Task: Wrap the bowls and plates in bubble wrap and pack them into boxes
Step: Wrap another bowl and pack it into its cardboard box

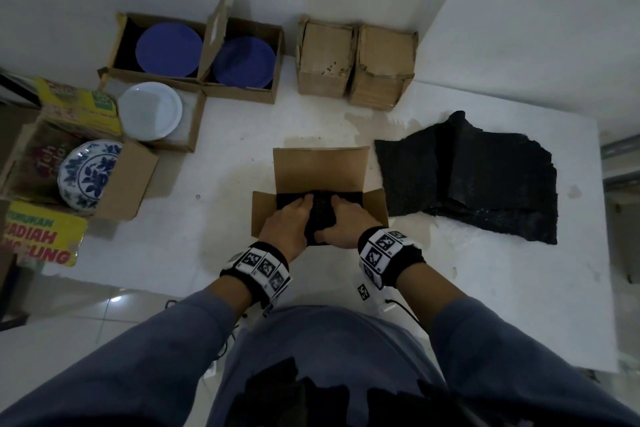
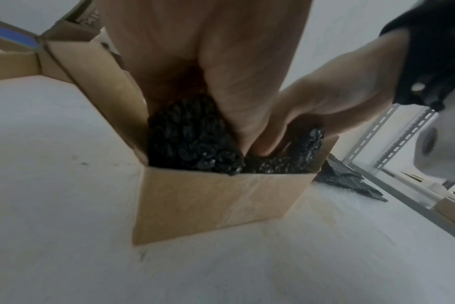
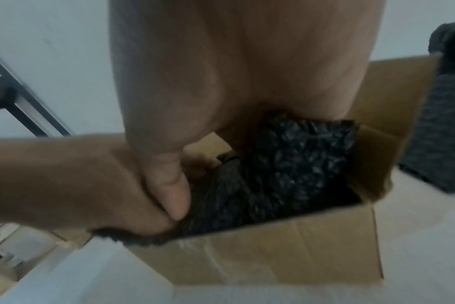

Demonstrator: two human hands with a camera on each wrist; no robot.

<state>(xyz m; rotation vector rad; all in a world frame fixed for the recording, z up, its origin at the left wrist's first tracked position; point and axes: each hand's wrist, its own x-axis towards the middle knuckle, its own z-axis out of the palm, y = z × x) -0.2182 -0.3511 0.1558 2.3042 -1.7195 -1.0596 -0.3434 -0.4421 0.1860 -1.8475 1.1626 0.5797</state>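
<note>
Both hands are down in the open cardboard box (image 1: pixel 320 170) at the middle of the bench (image 1: pixel 214 239). The left hand (image 1: pixel 289 218) and the right hand (image 1: pixel 341 224) each curl their fingers around a bundle wrapped in black bubble wrap (image 1: pixel 320 215), which sits partly inside the box and fills most of its mouth.

The fit looks tight. Forcing the bundle down could likely buckle a side flap inward or crack the dish inside, and the wrap could slip loose if it snags on the rim.

Spare bubble wrap (image 1: pixel 464 180) lies just right of the box. Unwrapped blue plates (image 1: pixel 169 49), a white plate (image 1: pixel 150 111) and a patterned bowl (image 1: pixel 88 173) wait in boxes to the left. Nothing stands between them and the hands.
</note>
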